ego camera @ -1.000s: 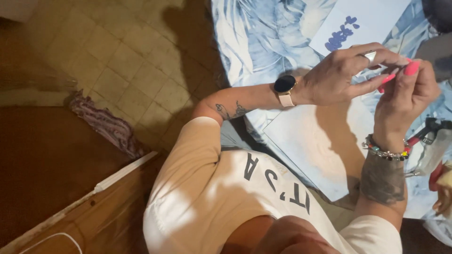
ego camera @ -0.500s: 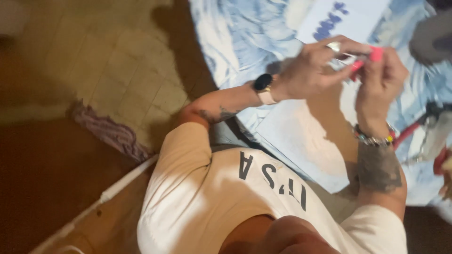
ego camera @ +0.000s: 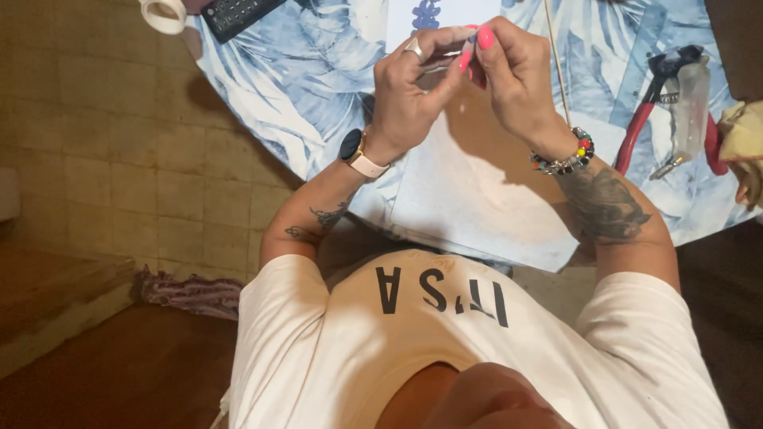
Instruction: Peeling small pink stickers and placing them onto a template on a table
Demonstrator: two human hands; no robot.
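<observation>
Right now both my hands meet above the table, pinching one tiny item [ego camera: 459, 57] between their fingertips; it is too small and too hidden to identify. My left hand [ego camera: 413, 83], with a ring on one finger and a smartwatch [ego camera: 354, 148] at the wrist, is curled narrow, thumb and forefinger closed on the item. My right hand [ego camera: 513, 75], with bright pink nails and a beaded bracelet [ego camera: 566, 159] at the wrist, is also narrowed, its fingertips touching the same spot from the right. To do this fine work well, I judge it best to keep both wrists low and steady and move only the fingertips.

Below my hands lies a white sheet of paper [ego camera: 477, 199] on a blue leaf-patterned tablecloth [ego camera: 278, 87]. A thin wooden stick [ego camera: 556, 59] runs away from me just beside my right hand. Well to the right sit red-handled pliers [ego camera: 644, 111] and a clear plastic piece [ego camera: 690, 99]. At the far left are a dark remote control [ego camera: 238, 12] and a roll of white tape [ego camera: 163, 14].
</observation>
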